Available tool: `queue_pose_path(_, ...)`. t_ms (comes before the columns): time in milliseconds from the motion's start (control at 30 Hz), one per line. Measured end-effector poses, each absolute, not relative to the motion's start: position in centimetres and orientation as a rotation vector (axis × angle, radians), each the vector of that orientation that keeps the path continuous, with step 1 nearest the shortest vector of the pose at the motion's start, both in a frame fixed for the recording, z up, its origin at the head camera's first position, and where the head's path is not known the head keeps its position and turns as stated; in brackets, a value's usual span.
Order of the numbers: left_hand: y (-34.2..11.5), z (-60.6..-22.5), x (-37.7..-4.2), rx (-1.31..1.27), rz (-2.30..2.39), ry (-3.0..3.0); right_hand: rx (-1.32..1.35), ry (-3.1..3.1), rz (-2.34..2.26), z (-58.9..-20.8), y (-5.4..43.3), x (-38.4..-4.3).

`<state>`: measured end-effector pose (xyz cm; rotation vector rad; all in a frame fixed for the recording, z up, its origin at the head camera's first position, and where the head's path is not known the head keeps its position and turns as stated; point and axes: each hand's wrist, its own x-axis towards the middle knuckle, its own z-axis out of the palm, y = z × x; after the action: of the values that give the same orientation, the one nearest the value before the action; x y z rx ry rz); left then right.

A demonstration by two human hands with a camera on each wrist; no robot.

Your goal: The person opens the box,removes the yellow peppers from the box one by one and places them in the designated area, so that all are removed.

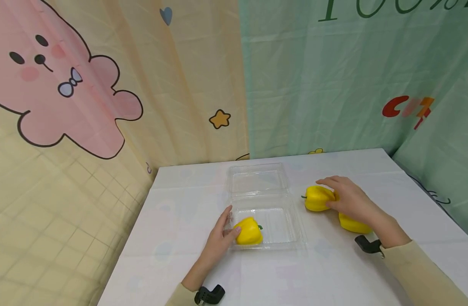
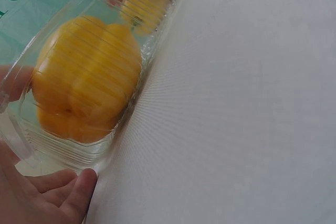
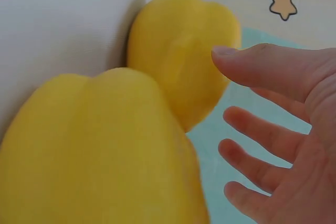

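A clear plastic clamshell box (image 1: 277,221) lies with its lid (image 1: 258,178) folded back. One yellow bell pepper (image 1: 251,232) sits in its front left corner, stem to the right. My left hand (image 1: 218,239) holds the box's left wall, thumb over the rim beside the pepper and fingers outside, low against the base in the left wrist view. My right hand (image 1: 352,199) is over a second yellow bell pepper (image 1: 317,199), thumb tip right at its side and fingers spread. A third bell pepper (image 3: 94,150) lies closer to me, partly beneath the right hand in the head view.
A white cloth covers the table (image 1: 173,204). Behind it hang a beige curtain (image 1: 188,85) and a green curtain (image 1: 314,85) with printed figures. A black wrist mount (image 1: 210,295) is on the left wrist, another (image 1: 368,245) on the right.
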<state>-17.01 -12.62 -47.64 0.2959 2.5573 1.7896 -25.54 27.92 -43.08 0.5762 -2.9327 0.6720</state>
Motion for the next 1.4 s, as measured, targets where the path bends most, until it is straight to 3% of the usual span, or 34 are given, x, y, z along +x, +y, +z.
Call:
queue_pose_path(200, -12.6, -47.2, -16.9, 0.287, 1.785, 2.545, 0.608, -2.901, 0.700, -42.1, 27.6, -25.2)
queue_pose_path(600, -13.6, -50.7, -18.5, 0.292, 1.749, 2.567, 0.652, -2.858, 0.755, -41.3, 25.5, -25.2)
queue_pose_path(1400, -13.4, -50.3, -18.3, 0.284, 1.772, 2.554, 0.805, -2.725, 0.799, -40.6, 21.0, -25.6)
